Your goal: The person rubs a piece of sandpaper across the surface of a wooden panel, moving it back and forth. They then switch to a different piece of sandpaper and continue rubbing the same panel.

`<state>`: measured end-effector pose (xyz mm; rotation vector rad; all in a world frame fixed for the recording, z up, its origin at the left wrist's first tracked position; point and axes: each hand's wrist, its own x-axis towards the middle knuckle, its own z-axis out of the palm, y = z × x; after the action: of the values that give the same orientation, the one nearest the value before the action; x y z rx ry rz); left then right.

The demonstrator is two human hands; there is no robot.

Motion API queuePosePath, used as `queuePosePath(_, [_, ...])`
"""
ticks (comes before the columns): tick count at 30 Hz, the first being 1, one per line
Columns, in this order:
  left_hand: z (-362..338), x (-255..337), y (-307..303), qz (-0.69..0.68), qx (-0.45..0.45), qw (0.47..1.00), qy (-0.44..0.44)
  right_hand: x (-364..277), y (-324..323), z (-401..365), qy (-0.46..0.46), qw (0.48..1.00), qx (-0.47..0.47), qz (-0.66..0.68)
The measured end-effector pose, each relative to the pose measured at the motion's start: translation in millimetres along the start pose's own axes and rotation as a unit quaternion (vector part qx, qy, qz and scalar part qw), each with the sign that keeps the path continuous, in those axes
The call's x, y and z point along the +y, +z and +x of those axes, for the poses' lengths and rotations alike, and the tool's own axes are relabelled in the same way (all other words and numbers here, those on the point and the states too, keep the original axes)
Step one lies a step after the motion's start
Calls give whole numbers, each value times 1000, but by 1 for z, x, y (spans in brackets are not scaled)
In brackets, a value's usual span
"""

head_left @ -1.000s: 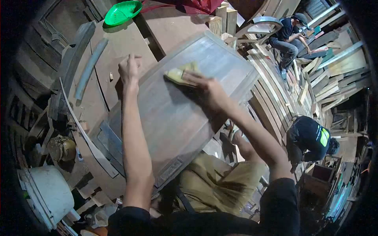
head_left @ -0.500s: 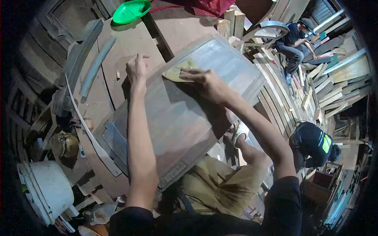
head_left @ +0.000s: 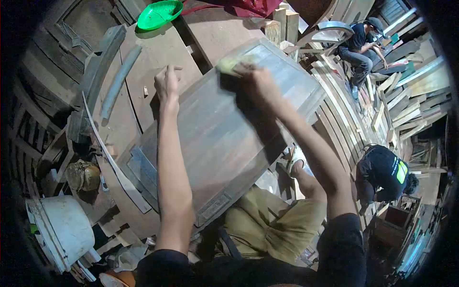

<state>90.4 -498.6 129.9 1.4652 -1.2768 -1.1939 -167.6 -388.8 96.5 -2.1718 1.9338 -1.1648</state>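
A grey, wood-grained panel (head_left: 205,148) with a raised frame lies slanted across the workbench in front of me. My right hand (head_left: 260,83) presses a yellowish sheet (head_left: 234,64) onto the panel near its far edge; motion blurs both. My left hand (head_left: 167,85) is just past the panel's far left edge, over the brown boards, with its fingers loosely bent and apart and nothing in them. The left forearm crosses above the panel's left end.
A green plastic dish (head_left: 159,14) and a grey curved strip (head_left: 120,83) lie on the bench boards (head_left: 160,48). A thin curved slat (head_left: 114,165) is at left, above a white bucket (head_left: 64,229). One person (head_left: 361,45) sits at back right; another (head_left: 382,172) crouches nearer, among stacked wood.
My right hand has slid the yellowish sheet away from me and slightly right along the panel. The left hand has stayed in place.
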Motion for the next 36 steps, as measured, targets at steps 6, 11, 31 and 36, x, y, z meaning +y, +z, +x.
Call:
queuePosePath(6, [-5,6,2,-22,-16,1000,2,7,-48,-3,136,990,34,34])
queuePosePath(11, [5,-4,0,-26,-13,1000,-3,-11,-66,-21,54,992,-32,114])
queuePosePath(31, [-5,7,2,-7,-1,1000,0,-28,-148,-69,295,931,13,-213])
queuePosePath(36, [-3,0,1,-18,-10,1000,-3,0,-54,25,168,966,35,-194])
